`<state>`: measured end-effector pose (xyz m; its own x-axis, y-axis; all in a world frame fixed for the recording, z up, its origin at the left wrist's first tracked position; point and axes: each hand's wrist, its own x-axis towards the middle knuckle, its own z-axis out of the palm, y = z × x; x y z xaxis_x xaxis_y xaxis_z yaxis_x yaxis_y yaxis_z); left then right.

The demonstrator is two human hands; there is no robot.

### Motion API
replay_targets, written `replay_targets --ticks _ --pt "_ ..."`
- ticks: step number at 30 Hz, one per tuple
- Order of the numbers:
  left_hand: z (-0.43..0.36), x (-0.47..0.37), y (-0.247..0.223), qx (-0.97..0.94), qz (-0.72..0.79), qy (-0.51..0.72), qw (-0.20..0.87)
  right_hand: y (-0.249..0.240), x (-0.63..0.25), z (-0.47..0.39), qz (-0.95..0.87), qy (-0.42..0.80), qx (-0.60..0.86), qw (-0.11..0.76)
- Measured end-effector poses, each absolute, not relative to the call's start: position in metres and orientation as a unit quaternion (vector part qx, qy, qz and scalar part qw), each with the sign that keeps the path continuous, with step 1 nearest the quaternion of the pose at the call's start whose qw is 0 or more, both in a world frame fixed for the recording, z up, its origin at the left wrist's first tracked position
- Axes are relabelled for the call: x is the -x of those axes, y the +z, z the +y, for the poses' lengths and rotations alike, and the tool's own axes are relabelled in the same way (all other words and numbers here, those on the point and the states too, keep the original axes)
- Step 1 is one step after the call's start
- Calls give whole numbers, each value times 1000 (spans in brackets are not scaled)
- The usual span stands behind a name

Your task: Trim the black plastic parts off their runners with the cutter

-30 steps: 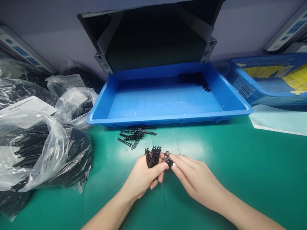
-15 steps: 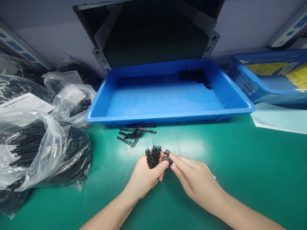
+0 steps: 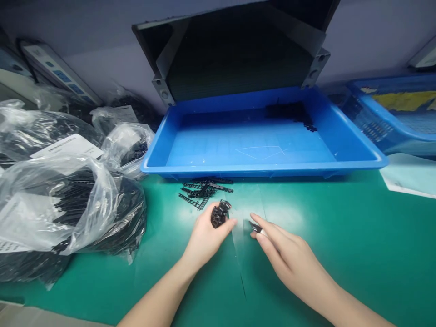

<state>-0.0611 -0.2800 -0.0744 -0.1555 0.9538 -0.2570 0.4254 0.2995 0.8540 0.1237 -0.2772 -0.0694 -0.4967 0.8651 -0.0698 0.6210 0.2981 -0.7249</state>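
My left hand (image 3: 204, 238) is closed round a bundle of black plastic strips (image 3: 220, 213), their ends pointing up and away from me. To its right, a short gap apart, my right hand (image 3: 288, 252) pinches a small dark tool with a white part (image 3: 256, 227) between thumb and fingers. Its exact kind is hard to make out. Just beyond my left hand, several loose black strips (image 3: 199, 193) with rows of holes lie in a small heap on the green table mat (image 3: 327, 213).
A blue tray (image 3: 262, 170) stands behind the hands, with dark parts (image 3: 289, 111) in its far right corner. Clear bags of black strips (image 3: 112, 213) crowd the left. A blue basket (image 3: 391, 122) and a pale sheet (image 3: 408, 175) are at the right.
My hands have moved apart; before, the tool was at a black piece by the left hand. The bundle now sits tilted in my left hand. The view has shifted left.
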Motion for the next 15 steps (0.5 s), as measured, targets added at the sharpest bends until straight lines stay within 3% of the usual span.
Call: replay_targets --ticks 3,5,12,15 --pt "-267 88 -78 -579 749 284 150 -70 -125 -274 -758 398 494 152" --pt "-259 103 -81 -584 778 226 57 -69 -126 -272 -747 412 502 144" --pt "-266 103 -74 -609 772 176 38 -63 -126 -270 -714 447 520 138" --pt "-278 89 -66 -651 721 217 98 -63 -125 -267 -689 473 528 151"
